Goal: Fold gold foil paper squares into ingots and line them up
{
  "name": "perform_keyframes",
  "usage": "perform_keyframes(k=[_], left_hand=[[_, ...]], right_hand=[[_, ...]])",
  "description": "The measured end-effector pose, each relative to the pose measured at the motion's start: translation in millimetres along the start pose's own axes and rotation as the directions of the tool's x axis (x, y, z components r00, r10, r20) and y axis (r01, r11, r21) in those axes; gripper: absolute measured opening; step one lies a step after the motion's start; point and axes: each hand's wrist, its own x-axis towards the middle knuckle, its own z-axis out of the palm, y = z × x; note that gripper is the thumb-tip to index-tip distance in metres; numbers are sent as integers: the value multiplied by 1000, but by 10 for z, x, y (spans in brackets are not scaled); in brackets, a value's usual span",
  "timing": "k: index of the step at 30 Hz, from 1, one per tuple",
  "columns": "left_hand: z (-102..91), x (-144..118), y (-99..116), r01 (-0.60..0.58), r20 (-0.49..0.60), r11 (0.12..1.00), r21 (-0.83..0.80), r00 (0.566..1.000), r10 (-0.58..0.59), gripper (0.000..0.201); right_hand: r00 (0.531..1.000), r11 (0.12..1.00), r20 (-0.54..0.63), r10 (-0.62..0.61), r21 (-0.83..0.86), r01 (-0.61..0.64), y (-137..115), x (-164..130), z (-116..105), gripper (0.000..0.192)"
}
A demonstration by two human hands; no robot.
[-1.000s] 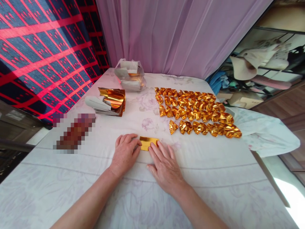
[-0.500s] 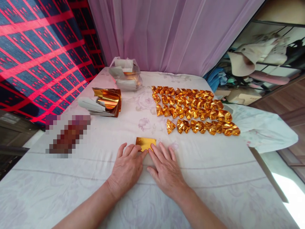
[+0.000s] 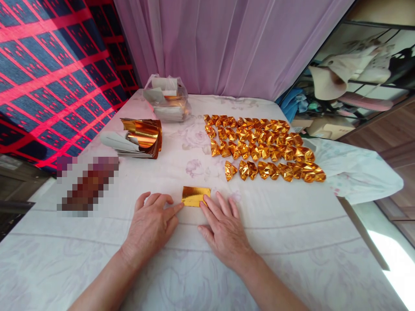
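A small folded rectangle of gold foil paper (image 3: pixel 195 196) lies flat on the cloth-covered table. My right hand (image 3: pixel 223 229) rests open beside it, palm down, with fingertips on its right end. My left hand (image 3: pixel 152 226) is to the left, fingers apart, its index fingertip at the paper's lower left corner. Beyond my right hand, several folded gold foil pieces (image 3: pixel 259 149) sit in rows. A fanned stack of gold foil sheets (image 3: pixel 142 136) with pale backs stands to the left, farther back.
A clear plastic bag (image 3: pixel 168 101) holding more paper stands at the back left. A blurred-out item (image 3: pixel 89 185) lies at the left edge. Behind the table hangs a purple curtain (image 3: pixel 227 47). At the right are shelves with hats (image 3: pixel 330 82), and cloth drapes over the table edge.
My left hand has slid left along the paper's lower edge, uncovering more of it. My right hand stays nearly in place. The view has shifted slightly.
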Motion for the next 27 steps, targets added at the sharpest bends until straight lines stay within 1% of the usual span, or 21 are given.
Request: perform_keyframes(k=[2, 6, 8, 11, 15, 21, 27], left_hand=[[6, 13, -32, 22, -21, 1000, -18, 1000, -23, 31], [55, 54, -86, 89, -108, 994, -56, 990, -95, 23], [98, 73, -96, 90, -132, 992, -85, 986, -100, 18], [164, 90, -90, 55, -112, 990, -127, 991, -70, 23], [214, 98, -73, 58, -75, 984, -169, 995, -72, 17], [203, 124, -37, 61, -85, 973, -221, 993, -81, 9], [194, 128, -21, 23, -71, 971, -239, 997, -41, 6]], right_hand=[[1000, 1000, 0, -2, 4, 2, 2, 5, -8, 48], [1000, 1000, -6, -3, 14, 4, 11, 14, -15, 46], [1000, 1000, -12, -3, 13, 3, 18, 18, -15, 44], [999, 1000, -34, -11, 9, 11, 31, 25, -9, 41], [998, 1000, -64, -24, 16, 25, 44, 28, 5, 38], [992, 999, -120, -25, 30, 28, 42, 23, 9, 37], [974, 998, -222, -50, 34, 59, 49, 45, -16, 37]])
